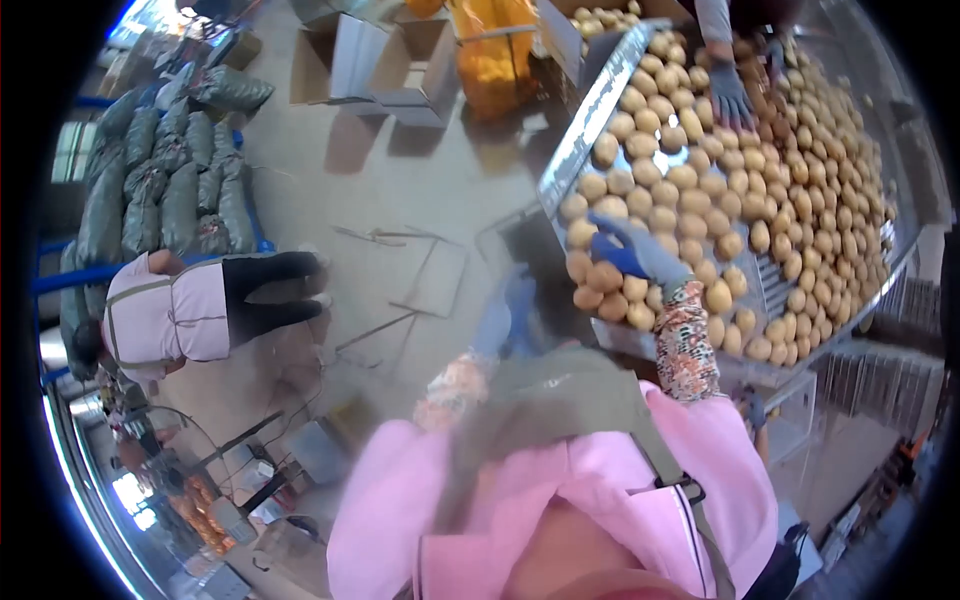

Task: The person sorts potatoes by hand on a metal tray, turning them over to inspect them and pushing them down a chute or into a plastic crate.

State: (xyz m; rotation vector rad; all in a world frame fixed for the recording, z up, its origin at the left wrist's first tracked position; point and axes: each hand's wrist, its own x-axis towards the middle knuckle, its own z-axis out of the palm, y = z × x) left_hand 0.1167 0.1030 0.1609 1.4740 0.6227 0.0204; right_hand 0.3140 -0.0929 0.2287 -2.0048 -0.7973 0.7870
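Note:
Round tan potatoes (664, 194) lie in a single layer on a metal sorting table (600, 110) at the right. My right hand (640, 248), in a grey-and-blue glove and a floral sleeve cover, reaches over the potatoes at the near left part of the table. Its fingers stretch apart toward the left, among the potatoes, and I see none gripped. My left hand (508, 315), gloved the same way, hangs away from the table's edge in front of a green apron (560, 390). Motion blur smears its fingers.
Across the table a co-worker's gloved hand (731, 95) rests on potatoes. Open cardboard boxes (415, 70) and an orange mesh sack (495, 50) stand at the far side. Filled green sacks (180, 200) are stacked at left, beside a bending person (180, 310). A metal frame (460, 270) lies on the floor.

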